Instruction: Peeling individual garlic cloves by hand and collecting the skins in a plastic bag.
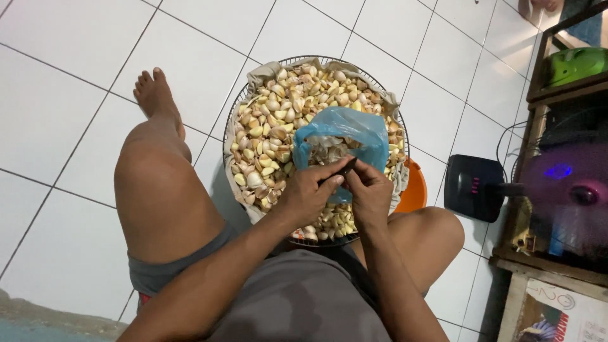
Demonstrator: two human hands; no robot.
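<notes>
**A:** Your left hand (308, 196) has its grip clamped on a small dark-handled knife (342, 170), and your right hand (369, 193) is pinched shut right against it. What your right fingers hold I cannot tell; it is hidden between them, probably a clove. Both hands touch, just above the near rim of the round wire basket lined with pale cloth (253, 79).

**B:** So where is the danger?

**A:** At the grip itself. The blade sits close to your own fingertips; if it slips off a smooth skin, I judge it would run into your right thumb.

**B:** And further out?

**A:** The crumpled blue plastic bag (342, 130) lies on the heaped pale garlic cloves (272, 120), just beyond your hands. A loose knife stroke could snag and tear it, spilling what is inside back into the heap.

**B:** Anything under you?

**A:** The basket rests partly on an orange plastic bowl (415, 190) between your knees. Shift your right leg and it could tip, sending cloves across the white tiled floor (57, 82).
</notes>
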